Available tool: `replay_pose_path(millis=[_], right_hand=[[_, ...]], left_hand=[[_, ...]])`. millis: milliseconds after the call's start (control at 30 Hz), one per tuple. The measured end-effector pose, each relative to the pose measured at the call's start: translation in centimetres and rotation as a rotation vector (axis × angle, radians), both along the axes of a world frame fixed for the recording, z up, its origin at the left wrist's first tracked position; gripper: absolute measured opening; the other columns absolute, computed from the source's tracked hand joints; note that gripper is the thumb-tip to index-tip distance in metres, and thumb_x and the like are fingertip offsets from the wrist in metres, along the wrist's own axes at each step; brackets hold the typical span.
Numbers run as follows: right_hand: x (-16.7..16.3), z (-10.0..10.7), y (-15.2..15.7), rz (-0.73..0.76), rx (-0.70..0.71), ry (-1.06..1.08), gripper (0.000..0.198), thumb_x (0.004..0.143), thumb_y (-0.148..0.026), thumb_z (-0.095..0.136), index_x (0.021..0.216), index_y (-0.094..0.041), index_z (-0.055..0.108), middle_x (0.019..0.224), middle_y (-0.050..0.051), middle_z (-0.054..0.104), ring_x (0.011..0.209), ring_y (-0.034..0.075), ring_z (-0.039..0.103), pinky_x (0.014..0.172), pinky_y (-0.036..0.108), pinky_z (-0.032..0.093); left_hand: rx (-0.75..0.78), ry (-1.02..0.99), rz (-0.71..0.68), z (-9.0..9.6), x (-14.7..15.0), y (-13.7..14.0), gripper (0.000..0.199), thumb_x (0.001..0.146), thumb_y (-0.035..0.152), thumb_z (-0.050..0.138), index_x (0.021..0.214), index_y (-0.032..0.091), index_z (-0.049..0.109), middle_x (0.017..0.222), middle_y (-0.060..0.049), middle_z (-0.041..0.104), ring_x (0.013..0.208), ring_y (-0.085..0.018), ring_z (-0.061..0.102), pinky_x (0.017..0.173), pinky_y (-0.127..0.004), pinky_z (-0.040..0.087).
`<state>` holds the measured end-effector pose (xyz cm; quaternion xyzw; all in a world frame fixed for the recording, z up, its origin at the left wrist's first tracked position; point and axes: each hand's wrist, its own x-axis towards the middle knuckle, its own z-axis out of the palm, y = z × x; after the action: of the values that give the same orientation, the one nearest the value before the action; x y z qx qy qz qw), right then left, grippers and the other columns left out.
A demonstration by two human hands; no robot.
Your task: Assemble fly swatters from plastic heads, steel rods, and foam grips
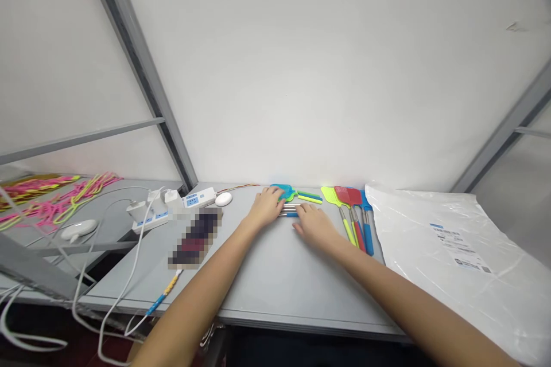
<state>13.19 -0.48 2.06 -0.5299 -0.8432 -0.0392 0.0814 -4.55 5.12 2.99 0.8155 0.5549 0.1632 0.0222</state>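
Several fly swatters lie at the back of the grey table. My left hand (267, 205) is curled over the left end of a few swatters with metal shafts (291, 208), its fingers bent down on them. Over their right end, by a blue handle (291, 215), my right hand (316, 222) rests with bent fingers, the thumb lower down. The hands partly hide these swatters. Just behind them are a blue swatter head (284, 190) and green and blue handles (310, 198). To the right, yellow (330, 195), red (346, 195) and blue (365, 204) swatters lie side by side, handles towards me.
A large white plastic package (422, 252) covers the table's right side. On the left are a blurred-out phone-like object (196, 239) on a cable, a white round puck (224, 199) and power strips (199, 198). Pink and yellow cords (81, 198) lie beyond the metal post (146, 69).
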Motion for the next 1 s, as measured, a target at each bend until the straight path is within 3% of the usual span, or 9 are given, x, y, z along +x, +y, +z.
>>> replay_pose_path(millis=[133, 333, 500, 800, 1000], right_hand=[[-0.6, -1.1, 2.3, 0.046, 0.032, -0.014, 0.035, 0.094, -0.026, 0.046, 0.127, -0.016, 0.048, 0.123, 0.013, 0.056, 0.115, 0.026, 0.047, 0.096, 0.036, 0.032], [-0.2, -2.6, 2.9, 0.085, 0.063, -0.027, 0.026, 0.096, -0.02, 0.04, 0.119, -0.016, 0.053, 0.117, 0.012, 0.057, 0.11, 0.024, 0.048, 0.093, 0.036, 0.032], [-0.2, -3.4, 3.6, 0.123, 0.08, -0.046, 0.023, 0.097, -0.016, 0.038, 0.111, -0.017, 0.056, 0.11, 0.009, 0.058, 0.103, 0.022, 0.05, 0.087, 0.033, 0.035], [0.5, -3.9, 4.9, 0.221, 0.113, -0.149, 0.024, 0.091, -0.008, 0.038, 0.104, -0.015, 0.057, 0.102, 0.011, 0.06, 0.095, 0.025, 0.053, 0.078, 0.035, 0.039], [0.9, -4.2, 5.5, 0.299, 0.149, -0.239, 0.027, 0.086, -0.003, 0.04, 0.106, -0.011, 0.056, 0.1, 0.014, 0.061, 0.089, 0.026, 0.054, 0.073, 0.036, 0.044]], left_hand=[[-0.008, 0.032, 0.051, -2.0, 0.2, 1.7, 0.041, 0.095, 0.038, 0.034, 0.13, 0.022, 0.047, 0.143, -0.013, 0.044, 0.132, -0.03, 0.034, 0.103, -0.059, 0.025], [0.008, 0.051, 0.055, -2.9, -0.6, 1.0, 0.033, 0.095, 0.034, 0.036, 0.121, 0.026, 0.054, 0.135, -0.01, 0.054, 0.124, -0.028, 0.044, 0.105, -0.065, 0.013], [0.034, 0.059, 0.055, -2.6, -1.0, 1.4, 0.027, 0.093, 0.031, 0.041, 0.112, 0.028, 0.06, 0.118, -0.006, 0.065, 0.111, -0.026, 0.053, 0.104, -0.061, 0.017], [0.05, 0.086, 0.003, -2.9, -1.2, 2.7, 0.028, 0.094, 0.026, 0.037, 0.099, 0.028, 0.064, 0.101, -0.005, 0.069, 0.1, -0.024, 0.057, 0.103, -0.05, 0.024], [0.054, 0.045, -0.009, -2.9, -1.3, 3.1, 0.032, 0.093, 0.021, 0.035, 0.106, 0.027, 0.064, 0.1, -0.005, 0.069, 0.098, -0.024, 0.057, 0.094, -0.041, 0.035]])
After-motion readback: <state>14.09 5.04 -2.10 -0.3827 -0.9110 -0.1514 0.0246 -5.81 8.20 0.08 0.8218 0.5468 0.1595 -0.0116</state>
